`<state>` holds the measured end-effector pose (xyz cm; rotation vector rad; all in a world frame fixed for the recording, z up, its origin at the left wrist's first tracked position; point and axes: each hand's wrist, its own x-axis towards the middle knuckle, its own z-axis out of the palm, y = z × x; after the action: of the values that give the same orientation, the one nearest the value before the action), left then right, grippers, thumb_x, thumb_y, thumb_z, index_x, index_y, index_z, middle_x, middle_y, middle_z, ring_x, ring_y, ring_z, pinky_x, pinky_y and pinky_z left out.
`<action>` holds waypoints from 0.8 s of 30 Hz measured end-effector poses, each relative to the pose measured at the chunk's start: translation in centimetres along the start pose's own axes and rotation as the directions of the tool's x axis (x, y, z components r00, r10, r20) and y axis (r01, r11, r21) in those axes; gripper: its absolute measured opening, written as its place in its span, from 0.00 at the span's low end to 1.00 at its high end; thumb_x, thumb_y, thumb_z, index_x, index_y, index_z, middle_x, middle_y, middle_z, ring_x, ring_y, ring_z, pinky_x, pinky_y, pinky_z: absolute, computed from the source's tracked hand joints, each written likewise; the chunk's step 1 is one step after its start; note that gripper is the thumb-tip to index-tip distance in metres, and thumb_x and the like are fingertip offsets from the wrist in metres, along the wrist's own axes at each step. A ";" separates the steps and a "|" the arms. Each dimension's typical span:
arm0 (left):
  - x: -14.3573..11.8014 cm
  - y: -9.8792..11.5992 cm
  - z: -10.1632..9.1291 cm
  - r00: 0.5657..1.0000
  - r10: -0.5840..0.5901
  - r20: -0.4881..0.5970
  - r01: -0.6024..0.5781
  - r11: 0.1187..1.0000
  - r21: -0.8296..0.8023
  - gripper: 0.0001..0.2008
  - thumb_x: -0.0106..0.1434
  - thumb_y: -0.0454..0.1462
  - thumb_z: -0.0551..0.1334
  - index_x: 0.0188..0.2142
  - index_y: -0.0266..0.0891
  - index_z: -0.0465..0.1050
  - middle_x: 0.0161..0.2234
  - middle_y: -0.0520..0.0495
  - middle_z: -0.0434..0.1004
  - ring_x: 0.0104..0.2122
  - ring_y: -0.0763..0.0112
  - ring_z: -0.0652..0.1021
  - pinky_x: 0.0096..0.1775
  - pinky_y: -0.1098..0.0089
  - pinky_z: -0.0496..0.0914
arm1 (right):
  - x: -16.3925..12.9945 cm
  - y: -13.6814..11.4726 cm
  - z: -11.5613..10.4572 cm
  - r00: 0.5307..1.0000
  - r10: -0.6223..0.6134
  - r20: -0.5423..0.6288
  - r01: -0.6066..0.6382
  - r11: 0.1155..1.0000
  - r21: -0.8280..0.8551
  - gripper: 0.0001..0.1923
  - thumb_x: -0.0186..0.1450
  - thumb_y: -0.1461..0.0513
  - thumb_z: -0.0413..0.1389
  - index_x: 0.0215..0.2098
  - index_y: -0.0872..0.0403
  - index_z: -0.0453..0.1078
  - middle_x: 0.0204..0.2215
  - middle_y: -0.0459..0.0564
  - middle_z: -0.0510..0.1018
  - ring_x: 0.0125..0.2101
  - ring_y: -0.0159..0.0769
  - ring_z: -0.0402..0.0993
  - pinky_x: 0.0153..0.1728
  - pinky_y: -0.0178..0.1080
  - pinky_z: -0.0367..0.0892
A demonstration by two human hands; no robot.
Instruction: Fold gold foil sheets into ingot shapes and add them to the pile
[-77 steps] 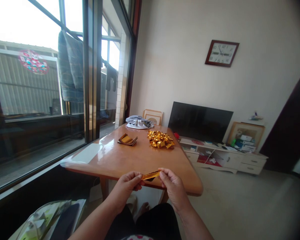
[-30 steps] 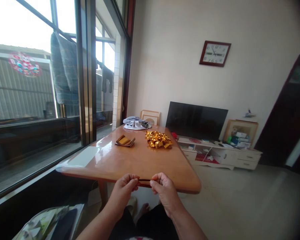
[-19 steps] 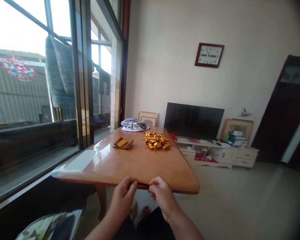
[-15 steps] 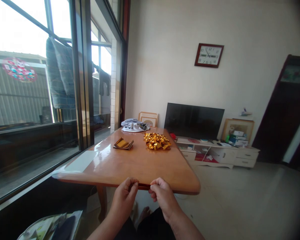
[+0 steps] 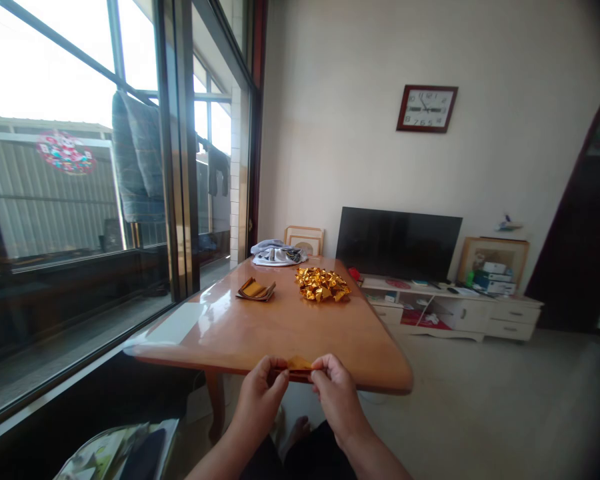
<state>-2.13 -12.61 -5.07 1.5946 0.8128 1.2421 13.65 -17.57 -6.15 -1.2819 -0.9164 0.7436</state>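
Observation:
My left hand and my right hand pinch a small folded piece of gold foil paper between their fingertips, just at the near edge of the wooden table. Farther back on the table lies a heap of folded gold foil pieces. To its left sits a small stack of flat gold paper sheets. My legs show below the hands.
A bundle of cloth lies at the table's far end. Glass sliding doors run along the left. A television stands on a low white cabinet at the back wall, under a clock. Magazines lie at lower left.
The gold paper has been folded narrower and then turned so its flat face shows. My hands have drawn closer together and stay at the table's near edge.

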 end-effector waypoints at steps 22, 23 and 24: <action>-0.1 0.2 0.3 0.977 -0.202 -0.070 0.183 0.959 -0.216 0.30 0.57 0.45 0.67 0.56 0.31 0.73 0.38 0.43 0.82 0.37 0.62 0.79 0.41 0.66 0.70 | -0.5 -0.1 0.3 0.998 -0.062 0.024 0.062 0.998 -0.026 0.22 0.62 0.57 0.55 0.53 0.54 0.73 0.39 0.52 0.81 0.34 0.40 0.75 0.38 0.40 0.70; -0.1 0.1 0.3 0.975 -0.212 -0.063 0.194 0.958 -0.210 0.29 0.56 0.44 0.67 0.55 0.31 0.75 0.39 0.42 0.83 0.37 0.62 0.79 0.41 0.65 0.70 | -0.6 -0.1 0.3 0.999 -0.041 0.036 0.042 0.999 -0.019 0.21 0.62 0.57 0.55 0.52 0.53 0.74 0.39 0.52 0.82 0.34 0.40 0.75 0.38 0.40 0.70; -0.1 0.0 0.2 0.975 -0.216 -0.050 0.202 0.958 -0.202 0.28 0.56 0.43 0.67 0.53 0.31 0.76 0.39 0.41 0.83 0.38 0.61 0.79 0.42 0.65 0.71 | -0.6 -0.1 0.4 0.999 -0.029 0.042 0.029 0.999 -0.014 0.20 0.62 0.57 0.55 0.51 0.53 0.75 0.39 0.51 0.82 0.34 0.40 0.74 0.37 0.40 0.69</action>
<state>-1.96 -12.75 -5.08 1.2784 0.8531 1.1922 13.04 -17.96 -6.08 -1.2675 -0.9741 0.7447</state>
